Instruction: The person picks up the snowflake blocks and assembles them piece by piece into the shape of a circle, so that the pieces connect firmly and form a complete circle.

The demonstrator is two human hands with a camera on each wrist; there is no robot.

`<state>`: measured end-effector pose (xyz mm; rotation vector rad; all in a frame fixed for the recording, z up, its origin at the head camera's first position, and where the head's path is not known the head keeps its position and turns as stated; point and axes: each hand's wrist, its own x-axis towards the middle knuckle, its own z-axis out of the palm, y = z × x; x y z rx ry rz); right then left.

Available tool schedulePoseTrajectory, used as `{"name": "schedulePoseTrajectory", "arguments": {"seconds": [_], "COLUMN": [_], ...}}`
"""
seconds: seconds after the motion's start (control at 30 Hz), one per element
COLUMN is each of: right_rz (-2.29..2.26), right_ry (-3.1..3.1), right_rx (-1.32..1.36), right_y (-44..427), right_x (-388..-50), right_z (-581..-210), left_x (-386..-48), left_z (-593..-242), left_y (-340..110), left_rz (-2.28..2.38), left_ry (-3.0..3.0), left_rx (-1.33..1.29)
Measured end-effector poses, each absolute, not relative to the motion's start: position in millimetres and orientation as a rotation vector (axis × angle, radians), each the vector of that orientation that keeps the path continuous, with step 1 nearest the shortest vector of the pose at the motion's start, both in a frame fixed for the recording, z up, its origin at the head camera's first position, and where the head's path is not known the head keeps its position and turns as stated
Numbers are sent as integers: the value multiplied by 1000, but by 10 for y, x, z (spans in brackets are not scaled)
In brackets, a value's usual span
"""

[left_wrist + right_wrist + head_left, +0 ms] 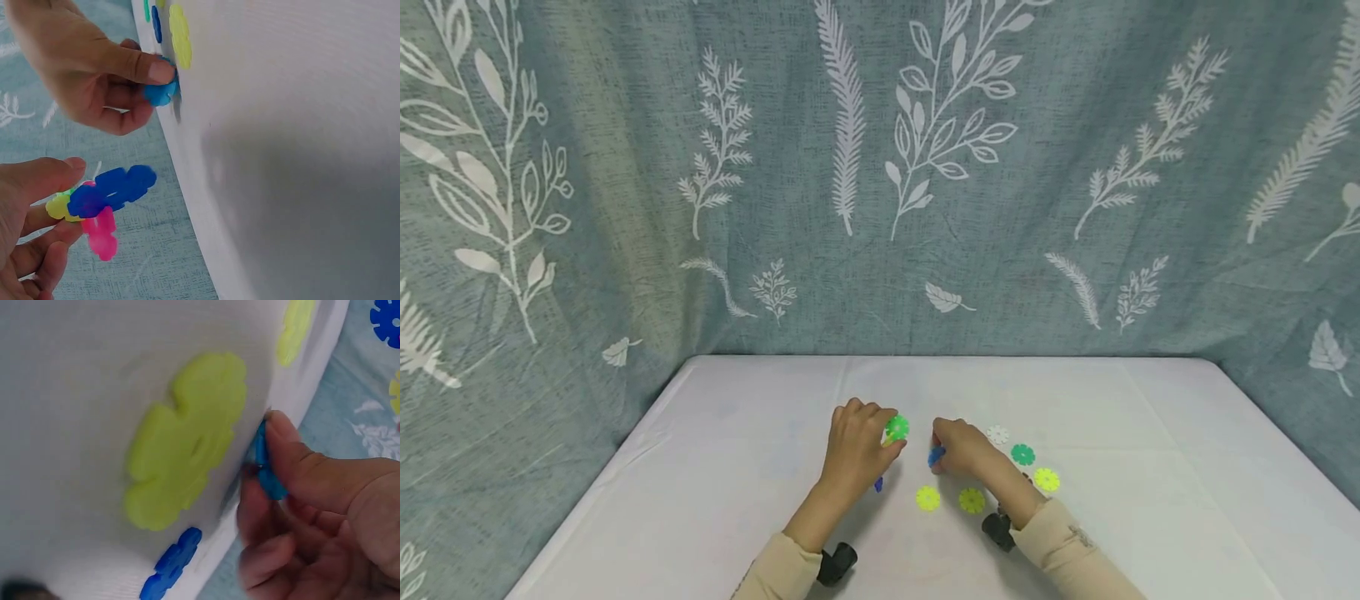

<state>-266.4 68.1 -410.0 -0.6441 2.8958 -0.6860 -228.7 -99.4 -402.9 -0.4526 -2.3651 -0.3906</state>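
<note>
My left hand holds a joined cluster of notched plastic discs between thumb and fingers, raised over the table. Blue, pink, yellow and green discs show in it. To its right, my right hand pinches one light blue notched disc by thumb and fingertips, close to the tabletop. In the left wrist view this light blue disc is apart from the cluster. A yellow disc and a dark blue disc lie near the right hand.
Loose discs lie on the white-covered table: a white one, a green one and several yellow ones, one between the forearms. A patterned curtain hangs behind the table. Each wrist carries a black camera.
</note>
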Motion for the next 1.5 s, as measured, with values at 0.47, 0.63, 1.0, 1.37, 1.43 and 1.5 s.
{"name": "schedulePoseTrajectory", "arguments": {"seconds": [0.47, 0.63, 1.0, 1.37, 1.43, 1.5], "right_rz": [-1184, -1067, -806, -1143, -1199, -1216], "right_ry": [3118, 3250, 3417, 3082, 3003, 2950], "right_rx": [-1124, -1283, -1668, -1426, -1385, -1384], "right_y": [693, 640, 544, 614, 628, 631], "right_x": [-2685, -2645, -2613, -2735, -2764, -2786], "right_z": [-4016, -4015, -3982, -3920, -3956, -3997], "left_x": [-2313, -2312, -2340, -2277, -2267, -2261], "left_z": [-4026, -4022, -4048, -3987, -3988, -3996], "left_y": [-1015, -1012, -1021, -1001, -1015, -1032], "left_rz": [-359, -387, -426, -586, -567, -554], "left_ry": [-2338, -2329, -2282, -2360, -2391, -2416], "left_rx": [-463, -485, -546, -378, -362, -354]}}
